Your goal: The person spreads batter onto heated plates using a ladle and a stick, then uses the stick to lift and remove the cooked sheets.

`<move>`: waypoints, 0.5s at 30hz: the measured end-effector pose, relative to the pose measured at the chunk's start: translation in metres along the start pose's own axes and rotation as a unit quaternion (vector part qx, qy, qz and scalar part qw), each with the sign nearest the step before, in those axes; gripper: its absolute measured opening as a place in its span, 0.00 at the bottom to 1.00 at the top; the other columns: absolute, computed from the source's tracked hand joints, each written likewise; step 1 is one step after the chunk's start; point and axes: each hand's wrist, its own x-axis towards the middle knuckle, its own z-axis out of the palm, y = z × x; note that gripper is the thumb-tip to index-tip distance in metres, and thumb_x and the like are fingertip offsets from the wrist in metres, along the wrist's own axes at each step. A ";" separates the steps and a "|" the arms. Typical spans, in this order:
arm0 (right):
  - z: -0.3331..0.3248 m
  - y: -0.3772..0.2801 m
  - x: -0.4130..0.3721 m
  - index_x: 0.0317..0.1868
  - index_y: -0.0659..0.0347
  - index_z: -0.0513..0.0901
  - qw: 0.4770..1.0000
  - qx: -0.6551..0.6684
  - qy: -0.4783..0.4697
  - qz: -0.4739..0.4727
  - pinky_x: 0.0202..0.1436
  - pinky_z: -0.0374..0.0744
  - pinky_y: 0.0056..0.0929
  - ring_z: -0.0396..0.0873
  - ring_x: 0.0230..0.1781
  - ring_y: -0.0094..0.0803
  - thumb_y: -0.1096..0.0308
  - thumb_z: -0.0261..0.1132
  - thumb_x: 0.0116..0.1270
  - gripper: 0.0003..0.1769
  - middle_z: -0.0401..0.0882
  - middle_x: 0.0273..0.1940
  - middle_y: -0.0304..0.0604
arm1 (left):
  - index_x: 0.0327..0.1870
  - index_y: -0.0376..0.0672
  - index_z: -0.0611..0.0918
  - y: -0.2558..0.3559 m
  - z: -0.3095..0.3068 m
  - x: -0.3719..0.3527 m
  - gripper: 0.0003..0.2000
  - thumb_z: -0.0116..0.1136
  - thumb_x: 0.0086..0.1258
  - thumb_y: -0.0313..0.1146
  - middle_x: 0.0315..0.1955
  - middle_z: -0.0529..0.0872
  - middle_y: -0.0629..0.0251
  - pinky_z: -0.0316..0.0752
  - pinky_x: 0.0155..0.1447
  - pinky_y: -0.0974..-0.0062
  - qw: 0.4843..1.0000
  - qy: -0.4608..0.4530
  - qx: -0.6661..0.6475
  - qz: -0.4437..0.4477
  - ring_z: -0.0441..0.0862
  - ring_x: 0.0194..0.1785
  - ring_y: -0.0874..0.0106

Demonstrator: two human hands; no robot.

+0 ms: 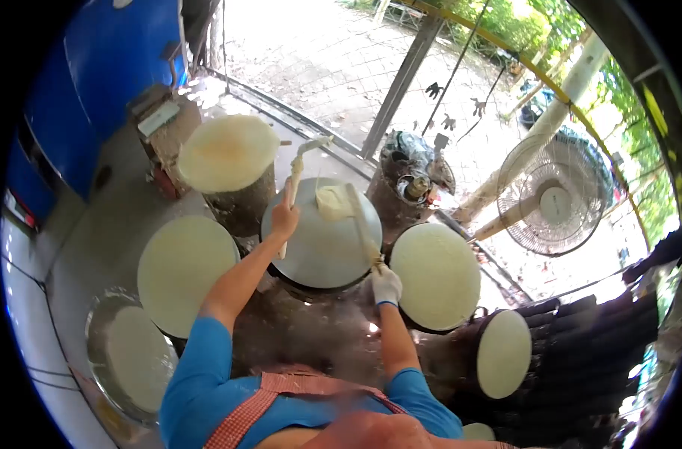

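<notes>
A round grey griddle [318,254] lies in front of me, with a pale lump of batter [332,202] near its far side. My bare left hand [285,219] is closed around the wooden handle of a long scraper [298,168]. Its bent, batter-smeared head points away, past the griddle's far left edge. My right hand [386,284], in a white glove, is closed on the near end of a flat wooden paddle [365,228]. The paddle slants over the griddle's right part, its far end beside the batter lump.
Round pale sheets of batter cover griddles at the left [188,277], right [434,277] and far right [504,354]. Another pale round [229,153] sits at the back left. A metal basin [98,352] holds pale batter. A fan [554,202] stands at the right.
</notes>
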 end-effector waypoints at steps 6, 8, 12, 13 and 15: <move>0.076 -0.043 0.053 0.42 0.55 0.85 0.989 0.058 0.055 -0.124 0.47 0.76 0.35 0.80 0.43 0.47 0.58 0.60 0.57 0.16 0.82 0.40 0.53 | 0.72 0.59 0.58 -0.049 -0.066 -0.083 0.37 0.49 0.57 0.24 0.40 0.82 0.57 0.74 0.32 0.67 0.979 -0.152 -0.094 -0.099 0.80 0.25 0.65; 0.029 -0.049 0.034 0.40 0.56 0.85 0.987 -0.056 0.093 -0.120 0.43 0.78 0.37 0.82 0.41 0.46 0.58 0.57 0.59 0.16 0.82 0.38 0.54 | 0.71 0.60 0.59 -0.049 -0.095 -0.136 0.37 0.47 0.56 0.22 0.27 0.79 0.61 0.68 0.21 0.68 0.948 -0.183 -0.139 -0.220 0.72 0.15 0.69; 0.104 0.035 0.064 0.41 0.67 0.85 0.918 0.391 0.053 -0.032 0.38 0.78 0.31 0.82 0.30 0.30 0.65 0.64 0.56 0.16 0.85 0.31 0.46 | 0.70 0.62 0.61 -0.089 -0.119 -0.194 0.37 0.47 0.56 0.21 0.22 0.77 0.62 0.65 0.18 0.69 0.943 -0.148 -0.165 -0.246 0.65 0.12 0.72; 0.125 0.015 0.047 0.43 0.67 0.84 0.933 0.336 0.096 -0.092 0.36 0.77 0.29 0.80 0.28 0.29 0.64 0.66 0.54 0.18 0.84 0.30 0.45 | 0.70 0.62 0.61 -0.088 -0.120 -0.195 0.37 0.47 0.57 0.21 0.24 0.78 0.61 0.65 0.19 0.69 0.946 -0.153 -0.154 -0.241 0.65 0.12 0.72; 0.104 -0.048 0.008 0.43 0.63 0.85 0.962 0.266 -0.012 -0.059 0.39 0.76 0.26 0.81 0.33 0.28 0.61 0.67 0.54 0.19 0.85 0.31 0.45 | 0.70 0.61 0.61 -0.092 -0.122 -0.203 0.36 0.48 0.57 0.21 0.29 0.79 0.59 0.66 0.20 0.70 0.949 -0.149 -0.135 -0.242 0.65 0.13 0.71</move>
